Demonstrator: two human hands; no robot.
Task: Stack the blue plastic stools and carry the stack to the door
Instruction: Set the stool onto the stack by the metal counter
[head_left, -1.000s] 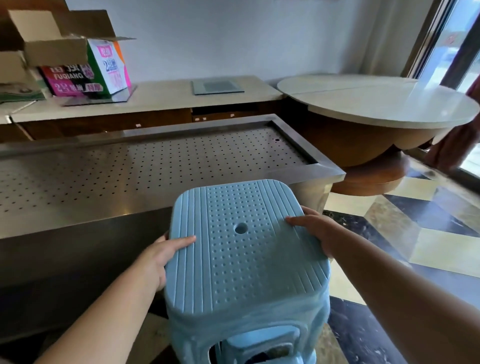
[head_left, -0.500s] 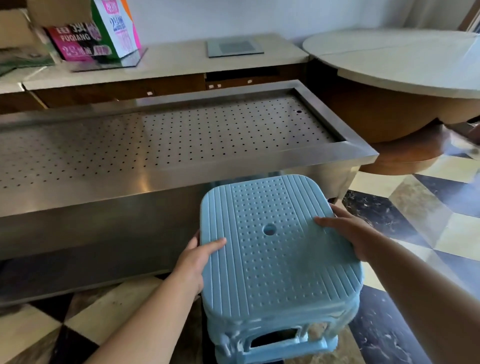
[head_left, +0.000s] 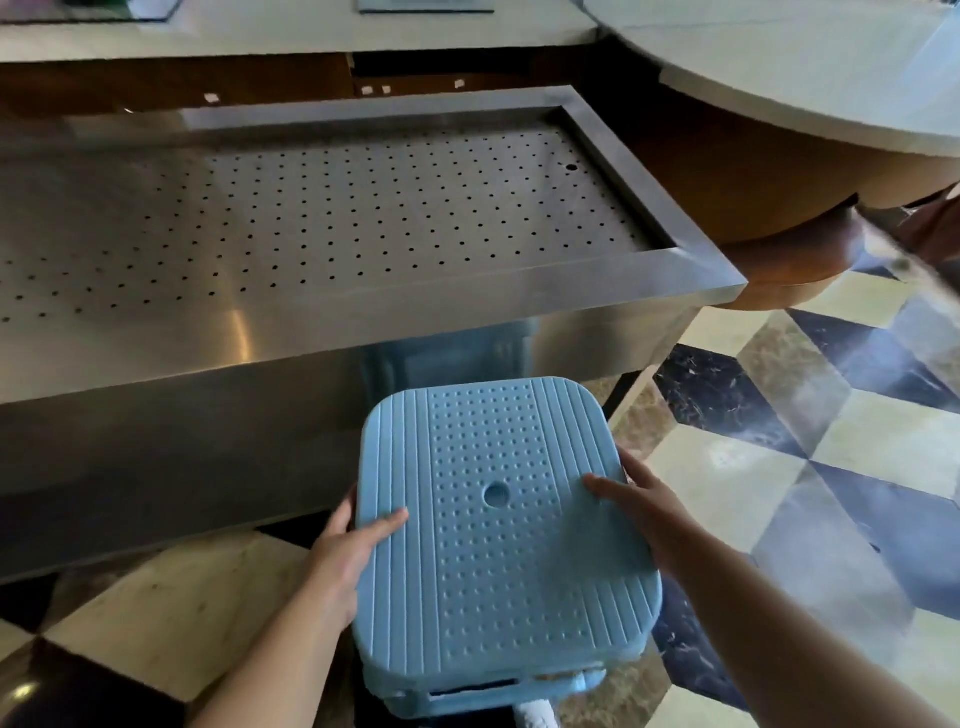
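A light blue plastic stool (head_left: 498, 540) with a dotted seat and a round centre hole sits low in front of me, nested over another blue stool whose rim (head_left: 483, 693) shows beneath it. My left hand (head_left: 345, 553) grips the seat's left edge, thumb on top, fingers under the rim. My right hand (head_left: 641, 506) grips the right edge the same way. The stools' legs are hidden under the seat.
A stainless steel counter (head_left: 363, 306) with a perforated top stands just beyond the stool. A round wooden table with a pale top (head_left: 810, 78) is at the right. The floor (head_left: 779, 467) is chequered marble, with open floor to the right.
The stool has gone down from chest height toward the floor and now sits closer on the stool beneath. My view has tilted down; both hands keep their grip.
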